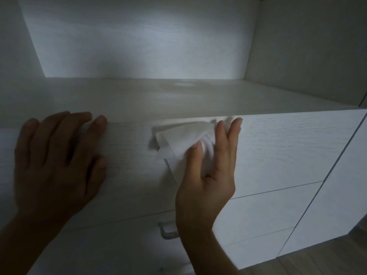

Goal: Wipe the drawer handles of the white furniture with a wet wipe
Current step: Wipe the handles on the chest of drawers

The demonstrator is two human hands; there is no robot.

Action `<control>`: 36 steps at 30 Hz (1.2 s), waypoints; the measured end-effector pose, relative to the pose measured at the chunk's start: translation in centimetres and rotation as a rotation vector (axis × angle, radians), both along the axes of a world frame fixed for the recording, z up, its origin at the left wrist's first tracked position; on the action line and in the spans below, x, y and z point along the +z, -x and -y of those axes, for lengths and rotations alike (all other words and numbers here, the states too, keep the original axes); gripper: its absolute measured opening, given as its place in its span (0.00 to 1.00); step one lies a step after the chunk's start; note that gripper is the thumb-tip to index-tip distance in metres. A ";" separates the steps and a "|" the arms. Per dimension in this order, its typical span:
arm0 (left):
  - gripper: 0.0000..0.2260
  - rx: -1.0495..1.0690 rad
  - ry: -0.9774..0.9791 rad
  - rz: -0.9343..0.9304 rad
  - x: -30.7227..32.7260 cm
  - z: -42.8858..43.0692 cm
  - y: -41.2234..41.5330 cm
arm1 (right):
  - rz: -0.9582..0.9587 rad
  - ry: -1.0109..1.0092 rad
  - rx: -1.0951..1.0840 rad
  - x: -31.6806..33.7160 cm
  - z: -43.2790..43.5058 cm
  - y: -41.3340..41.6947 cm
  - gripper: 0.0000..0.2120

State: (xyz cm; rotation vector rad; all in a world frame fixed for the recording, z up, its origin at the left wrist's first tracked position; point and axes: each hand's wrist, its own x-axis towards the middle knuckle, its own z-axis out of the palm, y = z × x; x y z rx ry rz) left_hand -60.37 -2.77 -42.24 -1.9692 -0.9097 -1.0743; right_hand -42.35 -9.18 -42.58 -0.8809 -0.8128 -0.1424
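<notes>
Now the right hand (208,175) presses a wet wipe (182,141) over the top drawer handle (154,135) of the white furniture (278,151).

Thumb and fingers of that hand pinch the crumpled wipe, which covers most of the handle; only the handle's left end shows beside it. The left hand (55,161) lies flat on the same drawer front, well to the left of the handle, with its fingers straight and spread and holding nothing. Below, on the next drawer front, a second handle (168,231) shows partly behind the right wrist, with neither hand on it. Above the drawers the furniture's top surface (178,96) runs back into a dim recess, and a strip of wooden floor (327,259) shows at the lower right.
</notes>
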 end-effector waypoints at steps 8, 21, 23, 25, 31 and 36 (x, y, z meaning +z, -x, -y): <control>0.20 0.044 -0.163 -0.026 0.7 1.4 -0.7 | -0.038 0.053 -0.013 0.0 0.2 -0.1 0.21; 0.20 0.098 -0.211 -0.010 0.9 1.3 -0.8 | -0.002 0.107 -0.026 0.4 0.6 -0.3 0.24; 0.20 0.095 -0.218 -0.013 0.8 1.3 -0.8 | 0.069 0.120 -0.051 0.3 0.4 -1.6 0.24; 0.20 0.102 -0.225 -0.016 0.8 1.3 -0.8 | 0.185 0.143 -0.113 -0.2 0.3 -2.2 0.24; 0.20 0.113 -0.228 -0.013 0.8 1.3 -0.8 | 0.531 0.138 -0.215 -0.9 -0.2 -4.5 0.21; 0.20 0.114 -0.220 -0.008 0.8 1.3 -0.9 | 0.736 0.093 -0.243 -0.6 -0.5 -5.1 0.22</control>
